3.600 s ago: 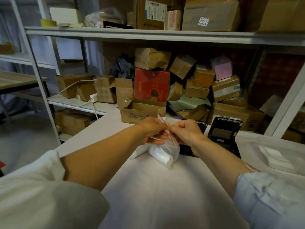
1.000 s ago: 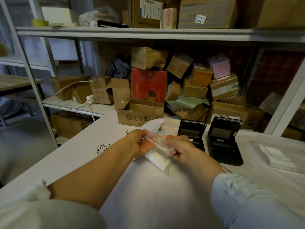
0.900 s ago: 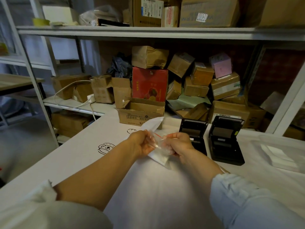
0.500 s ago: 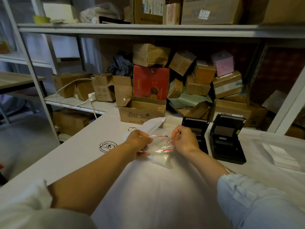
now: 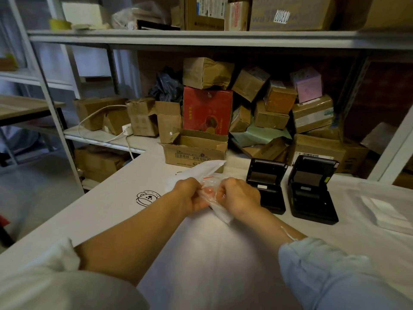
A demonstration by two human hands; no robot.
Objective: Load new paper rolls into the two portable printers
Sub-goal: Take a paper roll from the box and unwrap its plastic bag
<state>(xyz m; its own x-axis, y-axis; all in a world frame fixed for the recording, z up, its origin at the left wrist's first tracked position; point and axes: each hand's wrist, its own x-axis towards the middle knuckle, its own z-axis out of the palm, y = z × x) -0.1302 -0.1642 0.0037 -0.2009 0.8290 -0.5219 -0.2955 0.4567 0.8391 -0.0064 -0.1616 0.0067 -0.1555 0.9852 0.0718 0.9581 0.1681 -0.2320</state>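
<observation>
The left hand (image 5: 190, 194) and the right hand (image 5: 238, 196) meet knuckle to knuckle over the white table (image 5: 107, 211), each with fingers curled shut on the mouth of a clear plastic bag (image 5: 211, 191) stretched between them; a red strip runs along the bag's upper edge. Below the right hand, the lower end of the bag hangs toward the table with a white paper roll (image 5: 221, 212) inside it, only partly seen under the wrist. Behind the hands a flat white packet (image 5: 205, 168) lies on the table, its far corner reaching the open cardboard box (image 5: 194, 147). Taking the bag as landmark, the first printer (image 5: 266, 185) sits just to its right, black, its lid raised and its paper bay exposed; the second printer (image 5: 311, 190), likewise black and open, stands beside the first, farther from the bag. Farther right again lies a clear tray (image 5: 384, 209) holding white sheets. To the left of the bag a small printed bear face (image 5: 147, 198) marks the table. Beyond the bag rise metal shelves (image 5: 201, 39) crowded with brown cartons, a red box (image 5: 206, 110) and a pink box (image 5: 307, 87).
</observation>
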